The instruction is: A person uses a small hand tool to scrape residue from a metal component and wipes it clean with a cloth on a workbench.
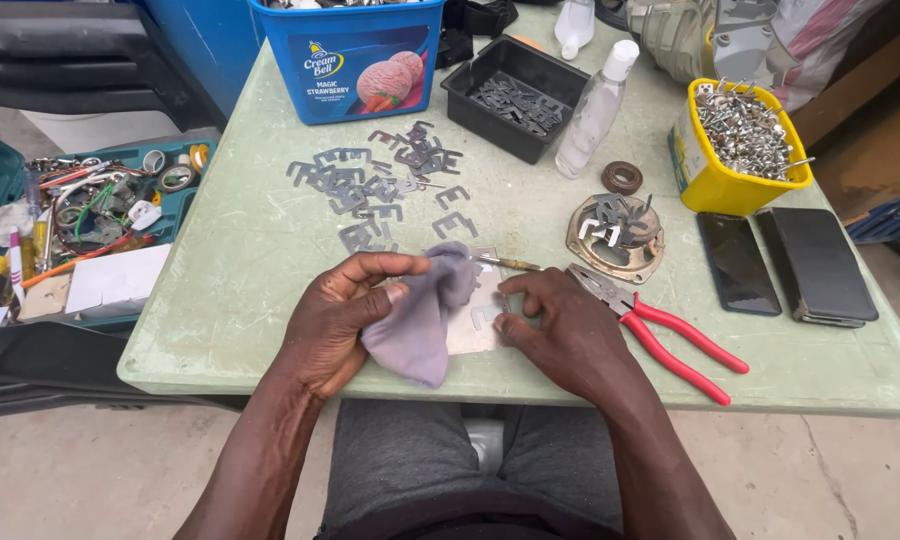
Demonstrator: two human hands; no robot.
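Observation:
My left hand (342,318) grips a grey-lilac cloth (425,312) that drapes over the front of a pale green table (260,260). My right hand (560,330) rests with its fingers curled on a small flat metal plate (473,330), pinching a little E-shaped metal piece (487,316) against it. A thin brass-handled tool (508,263) lies just behind the two hands. Several more E-shaped metal pieces (370,190) are scattered further back on the table.
Red-handled pliers (670,335) lie right of my right hand. Behind stand a round metal housing (615,235), a yellow tub of metal bits (740,145), two dark phones (785,262), a clear bottle (592,115), a black tray (515,95), a blue tub (355,60). An open toolbox (80,225) sits left.

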